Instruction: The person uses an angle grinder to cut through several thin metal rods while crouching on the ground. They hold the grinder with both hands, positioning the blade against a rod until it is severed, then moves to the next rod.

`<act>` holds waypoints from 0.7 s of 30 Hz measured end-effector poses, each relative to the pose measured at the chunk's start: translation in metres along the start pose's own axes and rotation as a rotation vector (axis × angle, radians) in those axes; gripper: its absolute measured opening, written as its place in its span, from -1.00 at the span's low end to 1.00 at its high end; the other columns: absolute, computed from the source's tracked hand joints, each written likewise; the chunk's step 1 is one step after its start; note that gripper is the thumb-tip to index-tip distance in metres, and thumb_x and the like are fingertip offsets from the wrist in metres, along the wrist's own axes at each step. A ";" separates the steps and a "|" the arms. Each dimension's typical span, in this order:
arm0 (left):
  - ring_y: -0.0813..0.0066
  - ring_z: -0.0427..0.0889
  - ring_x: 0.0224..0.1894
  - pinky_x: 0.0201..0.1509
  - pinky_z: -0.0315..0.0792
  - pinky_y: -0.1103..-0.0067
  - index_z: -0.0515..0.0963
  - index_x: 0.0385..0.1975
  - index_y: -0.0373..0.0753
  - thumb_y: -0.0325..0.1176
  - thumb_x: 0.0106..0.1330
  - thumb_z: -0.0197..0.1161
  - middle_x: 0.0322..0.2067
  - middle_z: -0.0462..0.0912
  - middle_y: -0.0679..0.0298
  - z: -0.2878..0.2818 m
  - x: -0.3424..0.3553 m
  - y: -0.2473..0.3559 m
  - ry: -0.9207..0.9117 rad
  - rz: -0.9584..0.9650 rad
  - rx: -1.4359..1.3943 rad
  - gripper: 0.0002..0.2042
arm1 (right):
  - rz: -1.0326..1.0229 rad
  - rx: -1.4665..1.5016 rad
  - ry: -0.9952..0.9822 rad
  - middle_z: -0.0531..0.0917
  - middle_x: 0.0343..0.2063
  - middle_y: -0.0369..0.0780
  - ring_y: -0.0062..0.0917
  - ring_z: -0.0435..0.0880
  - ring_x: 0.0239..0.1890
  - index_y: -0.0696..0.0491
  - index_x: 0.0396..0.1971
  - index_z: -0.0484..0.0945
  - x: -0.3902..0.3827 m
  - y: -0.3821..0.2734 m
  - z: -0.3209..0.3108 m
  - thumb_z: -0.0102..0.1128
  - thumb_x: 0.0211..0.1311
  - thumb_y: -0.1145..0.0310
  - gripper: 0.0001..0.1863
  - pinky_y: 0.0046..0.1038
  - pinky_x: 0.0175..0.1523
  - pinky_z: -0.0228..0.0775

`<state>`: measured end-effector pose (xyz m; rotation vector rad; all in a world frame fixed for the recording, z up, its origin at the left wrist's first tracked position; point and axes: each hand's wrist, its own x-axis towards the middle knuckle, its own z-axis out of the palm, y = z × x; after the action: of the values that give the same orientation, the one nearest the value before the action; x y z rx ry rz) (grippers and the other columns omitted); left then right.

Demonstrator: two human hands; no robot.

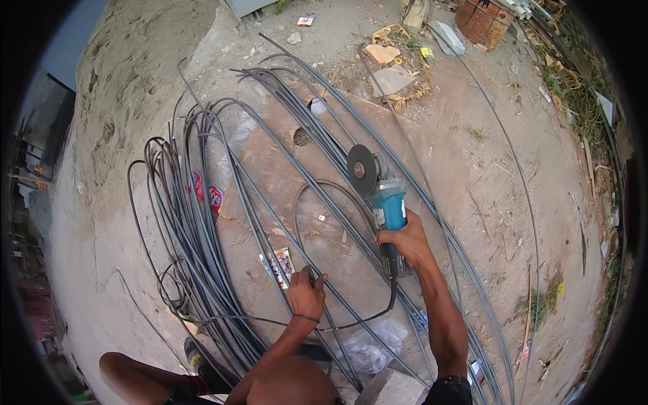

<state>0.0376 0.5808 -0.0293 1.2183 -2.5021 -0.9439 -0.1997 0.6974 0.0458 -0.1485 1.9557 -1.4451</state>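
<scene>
My right hand [405, 239] grips the body of a teal angle grinder [390, 202], held upright with its dark cutting disc [362, 169] at the top and a black cord trailing down from its lower end. Left of it, my left hand [305, 291] is closed on one of the steel rods [283, 239] lying across a worn board [250, 169]. Many more bent rods [152, 196] form a looped bundle on the left, and several long straight ones pass beneath and right of the grinder.
A sand pile [118, 74] rises at the upper left. A rusty drum [482, 23], pale pipes and scraps sit at the top right, beside a weedy strip [574, 101]. A crumpled plastic bag [381, 344] and a concrete block [388, 388] lie near my knees.
</scene>
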 end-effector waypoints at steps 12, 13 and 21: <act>0.33 0.66 -0.69 -0.55 0.48 0.43 0.70 -0.45 -0.39 -0.44 0.12 0.49 -0.68 0.65 0.11 0.007 0.010 -0.037 -0.125 -0.198 -0.028 -0.86 | -0.054 -0.140 -0.041 0.59 -0.40 -0.27 -0.52 0.54 -0.35 0.20 -0.18 0.58 0.029 -0.002 0.010 0.46 -0.33 0.44 -0.46 -0.49 -0.20 0.40; 0.39 0.63 -0.72 -0.59 0.47 0.45 0.69 -0.47 -0.40 -0.44 0.13 0.49 -0.69 0.64 0.12 0.010 0.013 -0.038 -0.164 -0.228 -0.037 -0.85 | -0.061 -0.167 -0.049 0.59 -0.40 -0.26 -0.51 0.55 -0.35 0.20 -0.18 0.58 0.030 -0.006 0.012 0.46 -0.33 0.42 -0.46 -0.48 -0.19 0.39; 0.45 0.61 -0.75 -0.61 0.49 0.49 0.68 -0.50 -0.42 -0.42 0.14 0.50 -0.70 0.64 0.10 0.011 0.020 -0.042 -0.228 -0.373 -0.227 -0.82 | -0.123 -0.491 -0.071 0.68 -0.32 -0.03 -0.21 0.67 -0.22 0.21 -0.18 0.60 0.035 -0.038 0.046 0.46 -0.34 0.31 -0.43 -0.33 -0.07 0.46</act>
<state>0.0471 0.5515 -0.0661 1.6088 -2.2797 -1.4861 -0.2109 0.6304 0.0566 -0.5398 2.2377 -0.9883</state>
